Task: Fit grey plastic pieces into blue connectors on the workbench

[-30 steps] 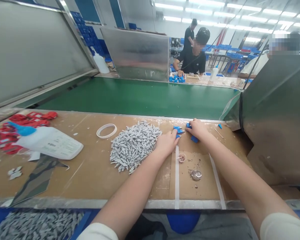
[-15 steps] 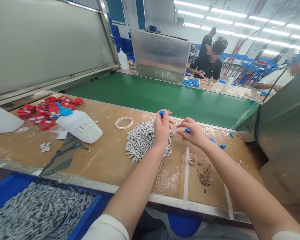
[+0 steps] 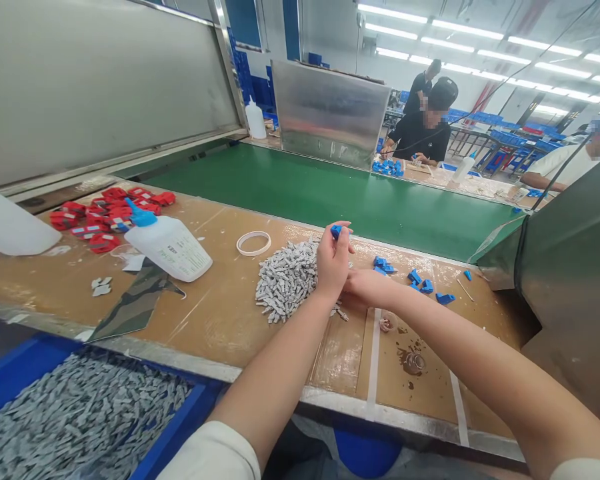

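Note:
My left hand is closed around a small blue plastic part, whose end shows above the thumb. My right hand reaches in low behind my left wrist, at the right side of a heap of small grey plastic pieces. Its fingers are hidden there, so whether they grip a piece cannot be seen. Just beyond the right hand lies a cluster of blue parts. Several more blue parts are spread farther right on the brown worktop.
A white squeeze bottle with a blue nozzle stands left, before red parts. A tape roll lies by the heap. Beyond runs a green conveyor belt. A blue bin of grey pieces sits below left. Co-workers sit opposite.
My right hand has moved left and down, from above the blue parts to the grey heap behind my left wrist. The left hand still holds its blue part. The view has shifted slightly.

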Demonstrator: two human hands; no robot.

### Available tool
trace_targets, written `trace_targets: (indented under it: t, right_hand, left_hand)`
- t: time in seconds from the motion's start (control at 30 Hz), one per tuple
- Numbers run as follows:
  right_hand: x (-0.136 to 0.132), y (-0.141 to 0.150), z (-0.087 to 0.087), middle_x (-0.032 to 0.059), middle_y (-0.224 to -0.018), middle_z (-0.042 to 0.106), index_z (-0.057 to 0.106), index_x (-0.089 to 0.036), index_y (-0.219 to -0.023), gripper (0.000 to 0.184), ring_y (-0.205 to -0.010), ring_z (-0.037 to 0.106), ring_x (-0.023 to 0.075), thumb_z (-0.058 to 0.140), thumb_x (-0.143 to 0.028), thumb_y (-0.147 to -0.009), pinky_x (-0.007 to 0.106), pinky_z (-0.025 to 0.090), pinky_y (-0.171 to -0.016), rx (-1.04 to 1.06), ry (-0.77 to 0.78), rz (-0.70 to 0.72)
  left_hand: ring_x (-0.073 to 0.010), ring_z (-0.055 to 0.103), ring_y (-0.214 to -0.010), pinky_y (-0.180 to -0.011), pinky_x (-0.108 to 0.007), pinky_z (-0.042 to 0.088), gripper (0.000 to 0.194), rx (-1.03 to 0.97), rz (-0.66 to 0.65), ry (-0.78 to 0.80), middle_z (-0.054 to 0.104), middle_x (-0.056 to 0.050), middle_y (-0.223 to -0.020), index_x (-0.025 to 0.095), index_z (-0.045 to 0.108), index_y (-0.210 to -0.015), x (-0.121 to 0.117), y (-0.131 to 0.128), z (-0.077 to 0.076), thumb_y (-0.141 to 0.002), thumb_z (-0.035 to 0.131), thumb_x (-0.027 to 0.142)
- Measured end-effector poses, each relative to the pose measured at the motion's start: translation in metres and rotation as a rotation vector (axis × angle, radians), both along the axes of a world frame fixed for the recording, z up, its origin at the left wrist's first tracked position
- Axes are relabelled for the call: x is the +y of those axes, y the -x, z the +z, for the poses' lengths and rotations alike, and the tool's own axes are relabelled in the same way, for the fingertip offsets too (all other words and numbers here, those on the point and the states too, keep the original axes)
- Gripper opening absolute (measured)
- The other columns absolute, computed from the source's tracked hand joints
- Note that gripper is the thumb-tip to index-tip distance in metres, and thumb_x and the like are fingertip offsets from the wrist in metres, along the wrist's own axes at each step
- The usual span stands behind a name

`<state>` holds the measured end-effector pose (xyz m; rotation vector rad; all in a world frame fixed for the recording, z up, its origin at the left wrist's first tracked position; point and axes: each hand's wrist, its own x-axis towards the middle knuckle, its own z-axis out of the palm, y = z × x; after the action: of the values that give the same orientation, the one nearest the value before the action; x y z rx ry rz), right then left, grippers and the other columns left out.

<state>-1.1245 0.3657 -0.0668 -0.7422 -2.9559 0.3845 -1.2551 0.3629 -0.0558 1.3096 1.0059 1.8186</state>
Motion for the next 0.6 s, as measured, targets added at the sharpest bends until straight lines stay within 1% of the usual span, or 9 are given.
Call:
trace_targets:
  t: [0.1, 0.2, 0.23, 0.27, 0.33, 0.4, 0.43, 0.5, 0.6]
  right_hand:
    - [-0.004, -0.032, 0.004, 0.0076, -0.097, 0.072, 0.074, -0.018, -0.104, 0.013, -0.082, 0.066, 0.0192, 0.068, -0.015, -0.093, 0.028, 0.051, -0.073, 0.218, 0.097, -0.226]
    - [-0.024, -0.081, 0.005, 0.0037, -0.092, 0.070, 0.068, -0.022, -0.131, 0.034, -0.070, 0.062, 0.0158, 0.061, -0.033, -0.100, 0.028, 0.052, -0.065, 0.548, 0.248, -0.477]
    - [-0.035, -0.098, 0.004, 0.0032, -0.091, 0.068, 0.066, -0.023, -0.136, 0.038, -0.068, 0.061, 0.0150, 0.059, -0.039, -0.102, 0.028, 0.053, -0.063, 0.641, 0.292, -0.539]
    - [-0.048, -0.113, 0.002, 0.0029, -0.090, 0.067, 0.066, -0.024, -0.136, 0.040, -0.067, 0.060, 0.0148, 0.058, -0.043, -0.102, 0.028, 0.054, -0.064, 0.722, 0.333, -0.595]
    - [-0.078, -0.138, -0.002, 0.0031, -0.089, 0.067, 0.072, -0.025, -0.126, 0.034, -0.072, 0.063, 0.0160, 0.063, -0.046, -0.100, 0.030, 0.056, -0.070, 0.863, 0.407, -0.704]
    - [-0.111, -0.153, -0.008, 0.0031, -0.091, 0.070, 0.075, -0.027, -0.115, 0.026, -0.079, 0.067, 0.0179, 0.070, -0.044, -0.097, 0.032, 0.058, -0.077, 0.977, 0.446, -0.806]
    - [-0.126, -0.157, -0.012, 0.0032, -0.092, 0.071, 0.076, -0.028, -0.111, 0.022, -0.082, 0.068, 0.0187, 0.073, -0.042, -0.095, 0.033, 0.058, -0.079, 1.010, 0.438, -0.840]
    - [-0.152, -0.160, -0.017, 0.0037, -0.093, 0.072, 0.079, -0.029, -0.102, 0.013, -0.087, 0.068, 0.0195, 0.077, -0.037, -0.093, 0.031, 0.056, -0.081, 1.024, 0.367, -0.857]
    - [-0.177, -0.159, -0.024, 0.0042, -0.093, 0.070, 0.082, -0.030, -0.096, 0.006, -0.088, 0.065, 0.0191, 0.077, -0.032, -0.093, 0.029, 0.053, -0.077, 0.983, 0.265, -0.795]
  left_hand:
    - [-0.0106, 0.062, -0.070, -0.062, -0.023, 0.050, 0.042, 0.089, -0.073, 0.007, 0.068, -0.005, -0.106, 0.024, 0.063, -0.131, -0.004, -0.004, -0.003, -0.101, 0.053, 0.053]
    - [-0.0126, 0.064, -0.074, -0.067, -0.025, 0.052, 0.049, 0.177, -0.223, 0.022, 0.068, -0.006, -0.113, 0.025, 0.060, -0.139, -0.006, -0.014, -0.011, -0.100, 0.056, 0.053]
    - [-0.0134, 0.065, -0.075, -0.069, -0.026, 0.053, 0.051, 0.212, -0.286, 0.039, 0.069, -0.007, -0.113, 0.024, 0.061, -0.139, -0.006, -0.019, -0.015, -0.099, 0.058, 0.054]
    - [-0.0144, 0.066, -0.075, -0.070, -0.027, 0.053, 0.052, 0.252, -0.351, 0.068, 0.070, -0.007, -0.110, 0.023, 0.062, -0.139, -0.006, -0.024, -0.020, -0.097, 0.059, 0.054]
    - [-0.0164, 0.067, -0.071, -0.070, -0.029, 0.053, 0.053, 0.346, -0.476, 0.157, 0.072, -0.004, -0.093, 0.022, 0.065, -0.136, -0.006, -0.035, -0.031, -0.094, 0.062, 0.055]
    - [-0.0176, 0.065, -0.064, -0.066, -0.029, 0.051, 0.052, 0.424, -0.574, 0.244, 0.070, -0.001, -0.076, 0.023, 0.067, -0.133, -0.007, -0.044, -0.042, -0.092, 0.064, 0.055]
    - [-0.0176, 0.064, -0.060, -0.064, -0.029, 0.050, 0.051, 0.442, -0.607, 0.272, 0.070, 0.000, -0.073, 0.023, 0.068, -0.132, -0.008, -0.049, -0.047, -0.091, 0.065, 0.055]
    - [-0.0171, 0.064, -0.057, -0.062, -0.029, 0.049, 0.048, 0.452, -0.656, 0.305, 0.072, -0.001, -0.076, 0.022, 0.069, -0.126, -0.010, -0.055, -0.053, -0.089, 0.068, 0.052]
    - [-0.0186, 0.066, -0.059, -0.063, -0.029, 0.049, 0.041, 0.480, -0.702, 0.347, 0.071, -0.001, -0.073, 0.020, 0.070, -0.115, -0.014, -0.059, -0.057, -0.086, 0.070, 0.049]
